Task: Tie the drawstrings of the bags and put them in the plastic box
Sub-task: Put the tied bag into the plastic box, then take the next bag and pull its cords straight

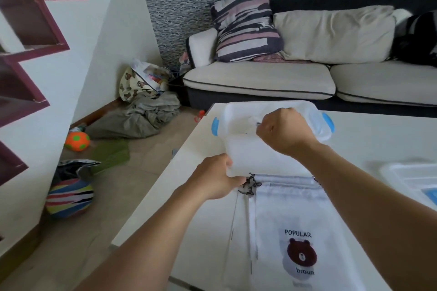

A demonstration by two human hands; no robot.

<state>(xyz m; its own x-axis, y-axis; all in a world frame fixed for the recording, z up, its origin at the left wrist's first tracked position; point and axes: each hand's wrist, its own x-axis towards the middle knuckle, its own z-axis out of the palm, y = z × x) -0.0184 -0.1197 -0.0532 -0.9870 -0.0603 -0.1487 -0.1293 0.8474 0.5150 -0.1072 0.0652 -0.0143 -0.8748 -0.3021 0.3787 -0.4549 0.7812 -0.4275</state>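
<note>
Here left hand (216,178) gripped near corner of box (250,149) on table (378,139); right hand (282,131) pinched something small over it, unclear what. Bag (290,231) lay flat below. Best: steady box, lower gently.

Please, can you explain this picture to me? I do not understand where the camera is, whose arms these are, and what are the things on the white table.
There is no machine here. The camera sits on a person's head and looks forward and down, so the two bare arms are that person's own.

On the white table stands a clear plastic box with blue handles. The left hand grips the near left corner of a white bag that lies partly over the box. The right hand is curled above the box and seems to pinch something thin, probably that bag's string; it is too small to be sure. Nearer the person lies a second bag, flat, with a brown bear print and a dark knotted drawstring. At the right edge lies what looks like the box's lid.

Behind the table are a sofa and things on the floor.
</note>
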